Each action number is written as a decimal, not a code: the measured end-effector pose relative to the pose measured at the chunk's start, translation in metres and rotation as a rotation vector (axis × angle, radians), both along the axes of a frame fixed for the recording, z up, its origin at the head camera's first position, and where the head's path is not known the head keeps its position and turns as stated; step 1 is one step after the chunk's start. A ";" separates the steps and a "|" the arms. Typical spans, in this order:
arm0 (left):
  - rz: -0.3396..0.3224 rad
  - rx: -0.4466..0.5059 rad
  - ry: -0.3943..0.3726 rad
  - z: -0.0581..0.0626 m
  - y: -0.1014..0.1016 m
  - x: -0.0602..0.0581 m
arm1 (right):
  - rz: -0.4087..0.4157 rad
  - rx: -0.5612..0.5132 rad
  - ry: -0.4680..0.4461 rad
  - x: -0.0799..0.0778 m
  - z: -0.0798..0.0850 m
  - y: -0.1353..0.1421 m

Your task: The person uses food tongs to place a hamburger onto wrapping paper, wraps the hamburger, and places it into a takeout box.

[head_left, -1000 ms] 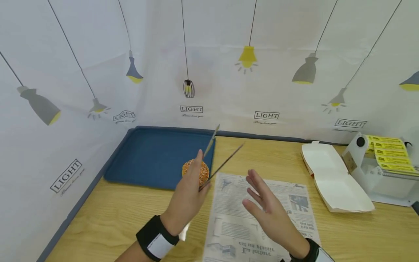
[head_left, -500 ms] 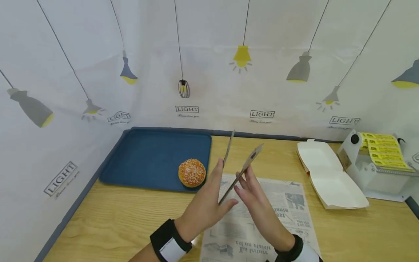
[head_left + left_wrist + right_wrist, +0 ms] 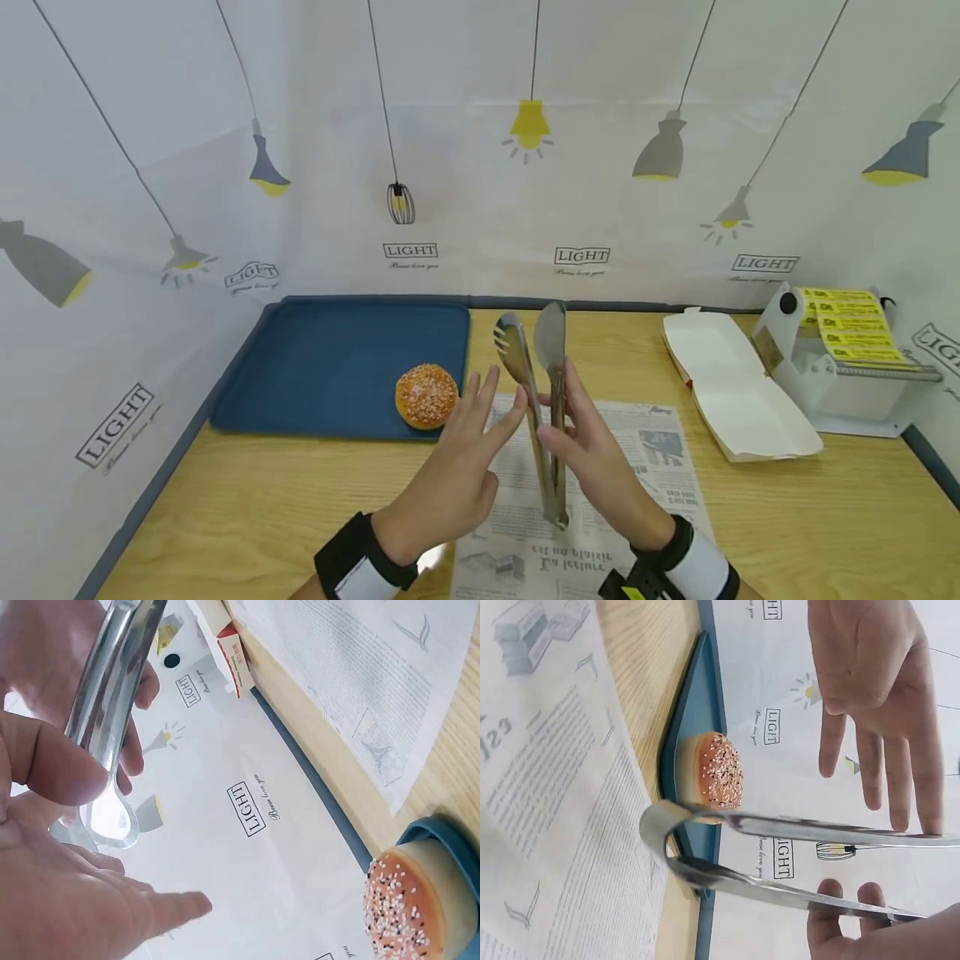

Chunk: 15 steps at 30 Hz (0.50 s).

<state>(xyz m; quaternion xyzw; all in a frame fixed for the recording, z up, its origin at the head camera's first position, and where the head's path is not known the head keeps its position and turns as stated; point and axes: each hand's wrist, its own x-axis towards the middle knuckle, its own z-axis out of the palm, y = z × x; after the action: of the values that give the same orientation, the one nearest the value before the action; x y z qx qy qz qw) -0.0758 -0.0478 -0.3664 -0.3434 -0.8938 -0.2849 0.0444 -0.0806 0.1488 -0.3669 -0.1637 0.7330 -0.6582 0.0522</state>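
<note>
Metal food tongs (image 3: 546, 471) stand tilted over the printed paper, their two arms slightly spread and their hinge end down. My right hand (image 3: 603, 467) grips the tongs' right arm between thumb and fingers. My left hand (image 3: 453, 479) has its fingers stretched out, and a fingertip touches or nearly touches the left arm. In the right wrist view the tongs (image 3: 769, 889) show as a bent metal strip, with the left hand (image 3: 889, 697) beside it. A seed-topped bun (image 3: 426, 397) sits at the near right corner of a blue tray (image 3: 330, 358).
Newspaper-print paper (image 3: 660, 500) lies under the hands on the wooden table (image 3: 262, 483). A white hinged takeaway box (image 3: 757, 417) lies open on the right. Behind it stands a label dispenser (image 3: 847, 383) with yellow labels. A lamp-patterned cloth (image 3: 465, 167) hangs at the back.
The left hand held the tongs over the tray and brought them right. The right hand reached in and took hold of them; the left fingers have spread and let go.
</note>
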 end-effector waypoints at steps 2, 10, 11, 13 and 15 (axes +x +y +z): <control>0.013 -0.011 0.031 0.000 -0.001 0.000 | -0.031 0.071 0.058 0.001 -0.003 0.000; 0.022 -0.055 0.094 -0.002 -0.003 0.002 | -0.172 0.263 0.230 0.003 -0.010 -0.005; 0.022 -0.056 0.106 -0.002 -0.003 0.002 | -0.187 0.285 0.256 0.003 -0.012 -0.007; 0.027 -0.057 0.123 -0.003 -0.003 0.003 | -0.208 0.318 0.307 0.003 -0.014 -0.008; 0.035 -0.062 0.136 -0.004 -0.004 0.003 | -0.218 0.347 0.347 0.002 -0.015 -0.009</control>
<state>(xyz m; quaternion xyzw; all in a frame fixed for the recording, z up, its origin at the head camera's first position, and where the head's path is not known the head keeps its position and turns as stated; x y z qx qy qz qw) -0.0725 -0.0514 -0.3709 -0.3474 -0.9030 -0.2324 0.0992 -0.0782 0.1399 -0.3822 -0.1829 0.8461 -0.4865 -0.1183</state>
